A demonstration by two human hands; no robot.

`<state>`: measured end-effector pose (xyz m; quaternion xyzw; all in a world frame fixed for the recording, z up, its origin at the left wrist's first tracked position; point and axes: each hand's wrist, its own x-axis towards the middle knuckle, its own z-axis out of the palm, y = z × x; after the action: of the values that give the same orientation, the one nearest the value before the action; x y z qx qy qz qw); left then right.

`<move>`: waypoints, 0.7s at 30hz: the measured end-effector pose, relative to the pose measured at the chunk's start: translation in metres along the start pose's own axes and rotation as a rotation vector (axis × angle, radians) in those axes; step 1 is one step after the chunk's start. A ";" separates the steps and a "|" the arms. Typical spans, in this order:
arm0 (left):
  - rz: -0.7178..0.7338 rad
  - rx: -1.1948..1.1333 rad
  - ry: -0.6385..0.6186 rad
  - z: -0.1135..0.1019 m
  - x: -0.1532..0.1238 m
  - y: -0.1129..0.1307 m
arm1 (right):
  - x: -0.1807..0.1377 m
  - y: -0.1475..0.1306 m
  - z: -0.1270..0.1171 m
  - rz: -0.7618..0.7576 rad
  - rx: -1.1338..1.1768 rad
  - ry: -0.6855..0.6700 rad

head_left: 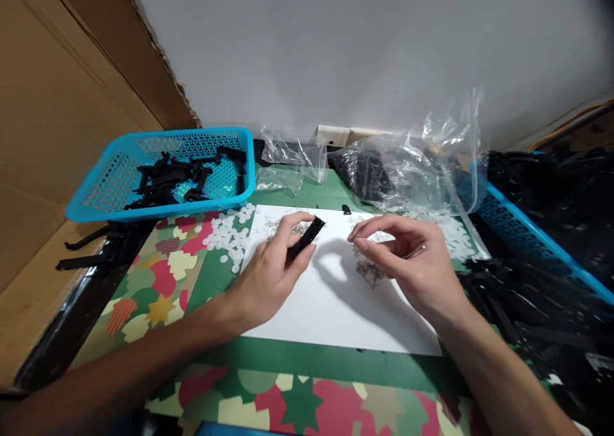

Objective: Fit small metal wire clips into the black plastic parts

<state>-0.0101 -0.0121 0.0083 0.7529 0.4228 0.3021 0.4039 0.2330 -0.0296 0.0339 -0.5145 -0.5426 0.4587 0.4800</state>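
Note:
My left hand point(273, 273) is closed round a short black plastic bar point(307, 236), held tilted over a white sheet of paper point(330, 308). My right hand point(407, 263) hovers to its right with thumb and forefinger pinched together; whatever sits between them is too small to make out. A small heap of tiny metal springs point(369, 273) lies on the paper just under the right hand. More springs are scattered near the paper's far edge.
A blue basket point(96, 196) of black plastic parts stands at the back left. White round washers point(230, 234) lie beside the paper. Clear plastic bags point(412, 161) sit at the back. Another blue basket point(527, 238) and heaped black parts point(537, 308) fill the right side.

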 end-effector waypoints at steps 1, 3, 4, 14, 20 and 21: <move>-0.047 -0.108 0.000 0.000 0.000 0.001 | 0.000 0.001 0.000 0.004 0.015 -0.021; -0.092 -0.287 -0.016 0.000 -0.001 0.004 | 0.000 0.001 0.000 0.012 0.061 -0.046; -0.107 -0.352 -0.029 0.001 -0.002 0.004 | 0.000 0.002 0.001 0.024 0.087 -0.048; -0.164 -0.529 -0.147 0.001 -0.003 0.004 | -0.004 0.004 0.011 0.101 0.049 -0.135; -0.108 -0.487 0.028 -0.001 0.002 0.003 | -0.006 0.000 0.015 -0.028 -0.290 -0.137; -0.104 -0.497 0.080 -0.002 0.004 0.002 | -0.007 0.002 0.016 -0.076 -0.389 -0.143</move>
<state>-0.0089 -0.0085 0.0110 0.5952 0.3893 0.4049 0.5746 0.2177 -0.0361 0.0302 -0.5428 -0.6727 0.3621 0.3489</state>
